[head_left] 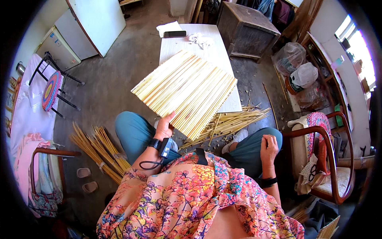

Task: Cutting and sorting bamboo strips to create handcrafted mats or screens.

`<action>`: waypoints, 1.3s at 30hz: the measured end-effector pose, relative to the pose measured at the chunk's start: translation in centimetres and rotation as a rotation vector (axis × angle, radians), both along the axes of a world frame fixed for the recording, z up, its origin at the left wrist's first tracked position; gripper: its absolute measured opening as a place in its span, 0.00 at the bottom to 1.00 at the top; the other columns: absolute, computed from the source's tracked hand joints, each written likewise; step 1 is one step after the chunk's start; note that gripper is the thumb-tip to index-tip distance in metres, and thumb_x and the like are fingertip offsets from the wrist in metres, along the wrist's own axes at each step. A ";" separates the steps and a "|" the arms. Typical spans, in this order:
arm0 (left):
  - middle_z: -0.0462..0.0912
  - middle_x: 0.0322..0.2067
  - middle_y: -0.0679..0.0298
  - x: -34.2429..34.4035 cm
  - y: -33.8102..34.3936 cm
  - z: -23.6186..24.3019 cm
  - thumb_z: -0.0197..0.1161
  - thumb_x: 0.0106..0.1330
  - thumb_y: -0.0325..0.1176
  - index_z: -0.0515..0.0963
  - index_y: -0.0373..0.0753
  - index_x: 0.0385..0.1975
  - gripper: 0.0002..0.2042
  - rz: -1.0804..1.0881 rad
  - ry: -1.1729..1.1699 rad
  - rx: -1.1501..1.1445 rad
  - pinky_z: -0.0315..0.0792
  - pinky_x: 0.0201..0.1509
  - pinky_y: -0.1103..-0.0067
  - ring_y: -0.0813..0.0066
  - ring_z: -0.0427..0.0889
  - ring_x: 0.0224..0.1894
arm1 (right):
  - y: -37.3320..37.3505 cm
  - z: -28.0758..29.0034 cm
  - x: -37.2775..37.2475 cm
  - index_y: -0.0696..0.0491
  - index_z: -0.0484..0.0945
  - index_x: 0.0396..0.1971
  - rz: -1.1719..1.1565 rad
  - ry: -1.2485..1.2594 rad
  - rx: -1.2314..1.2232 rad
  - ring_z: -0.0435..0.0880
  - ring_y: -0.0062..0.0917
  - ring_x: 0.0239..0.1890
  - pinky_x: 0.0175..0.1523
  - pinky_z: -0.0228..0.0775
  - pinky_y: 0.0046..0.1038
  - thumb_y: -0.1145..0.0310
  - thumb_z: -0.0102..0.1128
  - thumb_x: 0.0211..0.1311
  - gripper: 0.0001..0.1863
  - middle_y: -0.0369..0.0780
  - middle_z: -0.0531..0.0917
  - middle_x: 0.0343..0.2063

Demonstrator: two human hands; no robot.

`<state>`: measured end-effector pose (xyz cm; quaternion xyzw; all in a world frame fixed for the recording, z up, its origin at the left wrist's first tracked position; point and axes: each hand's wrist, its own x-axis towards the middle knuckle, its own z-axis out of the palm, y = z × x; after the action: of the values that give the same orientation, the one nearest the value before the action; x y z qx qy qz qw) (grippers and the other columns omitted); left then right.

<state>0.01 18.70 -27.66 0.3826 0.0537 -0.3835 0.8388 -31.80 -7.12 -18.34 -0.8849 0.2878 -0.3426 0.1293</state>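
My left hand (164,126) grips the near left edge of a flat, pale yellow panel of parallel straw-like sticks (184,92), holding it at a tilt over the near part of a white table (219,47). My right hand (269,146) is by my right knee with its fingers curled; whether it holds anything is hidden. Below the panel, loose sticks (234,119) lie scattered on the floor with short cut bits. Tied bundles of long sticks (105,153) lie beside my left leg.
A black phone (174,34) and crumpled tissue lie on the table. A wooden cabinet (246,28) stands behind. Armchairs (336,167) flank me, with a folding stool (51,89) at left and bags (302,75) along the right wall. Slippers (88,186) are on the floor.
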 end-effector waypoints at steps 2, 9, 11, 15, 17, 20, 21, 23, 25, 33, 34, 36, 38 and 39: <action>0.77 0.45 0.59 -0.1 -0.1 0.7 0.64 0.56 0.31 0.72 0.33 0.47 0.19 0.000 0.002 -0.003 0.68 0.53 0.73 0.65 0.76 0.47 | 0.0 0.4 0.2 0.57 0.76 0.29 0.007 -0.006 -0.007 0.78 0.35 0.31 0.36 0.70 0.29 0.78 0.57 0.52 0.04 0.42 0.78 0.29; 0.76 0.47 0.57 -1.1 -1.2 1.6 0.65 0.55 0.34 0.70 0.33 0.49 0.22 -0.037 -0.116 0.035 0.68 0.54 0.71 0.65 0.75 0.49 | -0.4 0.9 0.5 0.56 0.76 0.28 -0.007 -0.014 -0.003 0.78 0.35 0.31 0.36 0.70 0.29 0.77 0.57 0.52 0.03 0.42 0.78 0.29; 0.75 0.48 0.57 -1.3 -1.3 1.1 0.64 0.56 0.34 0.69 0.34 0.50 0.23 -0.084 -0.054 0.062 0.67 0.55 0.71 0.65 0.74 0.49 | -0.3 1.0 0.2 0.56 0.76 0.28 -0.007 -0.031 0.004 0.78 0.35 0.31 0.36 0.70 0.29 0.77 0.57 0.52 0.03 0.42 0.78 0.28; 0.74 0.49 0.58 -1.8 -1.0 1.9 0.65 0.56 0.35 0.68 0.33 0.51 0.24 -0.136 -0.071 -0.030 0.67 0.54 0.71 0.64 0.73 0.50 | -0.7 0.5 0.1 0.55 0.76 0.27 -0.001 -0.057 0.015 0.78 0.35 0.31 0.36 0.70 0.29 0.77 0.58 0.50 0.03 0.42 0.78 0.27; 0.75 0.48 0.58 -1.9 -1.0 1.4 0.62 0.59 0.34 0.69 0.33 0.50 0.21 -0.131 -0.052 0.009 0.66 0.56 0.71 0.65 0.73 0.50 | -0.6 1.0 0.2 0.55 0.76 0.26 -0.019 -0.075 0.003 0.78 0.35 0.30 0.35 0.70 0.29 0.78 0.58 0.49 0.03 0.42 0.78 0.27; 0.76 0.48 0.60 -1.8 -1.1 0.6 0.64 0.56 0.33 0.70 0.34 0.49 0.21 -0.104 -0.070 -0.006 0.65 0.55 0.70 0.66 0.73 0.50 | -0.2 1.0 0.2 0.55 0.76 0.25 0.008 -0.096 0.008 0.78 0.35 0.29 0.34 0.70 0.29 0.78 0.59 0.48 0.04 0.42 0.78 0.26; 0.76 0.47 0.60 -1.8 -1.1 0.4 0.65 0.55 0.33 0.70 0.34 0.49 0.22 -0.080 -0.073 -0.006 0.65 0.55 0.70 0.65 0.73 0.50 | -0.2 1.0 0.2 0.55 0.76 0.25 0.004 -0.098 0.008 0.78 0.35 0.29 0.34 0.70 0.29 0.78 0.59 0.48 0.04 0.42 0.78 0.26; 0.76 0.47 0.61 -1.8 -0.8 0.1 0.67 0.54 0.32 0.71 0.34 0.49 0.22 -0.090 -0.057 -0.006 0.65 0.55 0.70 0.65 0.73 0.49 | -0.1 0.9 0.2 0.55 0.76 0.26 0.011 -0.115 0.008 0.78 0.36 0.30 0.34 0.70 0.29 0.78 0.59 0.48 0.04 0.42 0.78 0.26; 0.76 0.47 0.60 -1.8 -0.7 1.1 0.66 0.54 0.32 0.71 0.34 0.48 0.22 -0.132 -0.012 -0.033 0.65 0.55 0.70 0.66 0.74 0.49 | 0.0 0.6 0.4 0.55 0.76 0.26 0.005 -0.106 0.003 0.78 0.36 0.30 0.34 0.70 0.30 0.78 0.59 0.48 0.04 0.42 0.78 0.26; 0.76 0.47 0.58 -2.1 -2.4 3.6 0.66 0.55 0.34 0.70 0.33 0.49 0.23 -0.178 -0.081 -0.051 0.66 0.55 0.70 0.64 0.74 0.48 | -0.7 0.7 1.6 0.56 0.75 0.27 0.037 -0.068 0.069 0.77 0.36 0.29 0.33 0.69 0.29 0.76 0.59 0.50 0.03 0.41 0.77 0.27; 0.76 0.46 0.58 -2.5 -2.6 4.3 0.67 0.54 0.34 0.71 0.32 0.48 0.22 -0.164 -0.109 -0.072 0.66 0.54 0.70 0.64 0.74 0.48 | -0.8 0.8 2.0 0.56 0.75 0.27 0.047 -0.081 0.070 0.77 0.36 0.29 0.33 0.69 0.28 0.76 0.59 0.50 0.03 0.41 0.77 0.27; 0.77 0.45 0.57 -2.4 -2.3 3.8 0.67 0.54 0.34 0.71 0.31 0.47 0.22 -0.166 -0.116 -0.065 0.66 0.54 0.70 0.64 0.75 0.47 | -0.8 0.6 2.3 0.56 0.75 0.26 0.055 -0.101 0.066 0.77 0.36 0.28 0.33 0.69 0.28 0.76 0.59 0.50 0.03 0.41 0.77 0.27; 0.77 0.44 0.57 -2.5 -2.0 3.6 0.67 0.53 0.33 0.71 0.30 0.46 0.22 -0.165 -0.127 -0.064 0.67 0.53 0.69 0.64 0.75 0.46 | -1.0 0.6 2.7 0.56 0.76 0.26 0.090 -0.130 0.041 0.77 0.35 0.28 0.33 0.69 0.28 0.76 0.59 0.50 0.02 0.41 0.77 0.26; 0.77 0.45 0.57 -2.4 -1.9 3.5 0.67 0.53 0.32 0.71 0.31 0.47 0.22 -0.170 -0.100 -0.044 0.67 0.53 0.70 0.63 0.75 0.46 | -1.2 0.6 2.7 0.56 0.76 0.26 0.083 -0.143 0.020 0.77 0.35 0.28 0.33 0.69 0.28 0.76 0.59 0.50 0.02 0.41 0.77 0.26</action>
<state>-2.38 16.77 -24.19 0.3861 -0.0293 -0.4346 0.8132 -29.10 -8.29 -17.78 -0.8681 0.2440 -0.3965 0.1724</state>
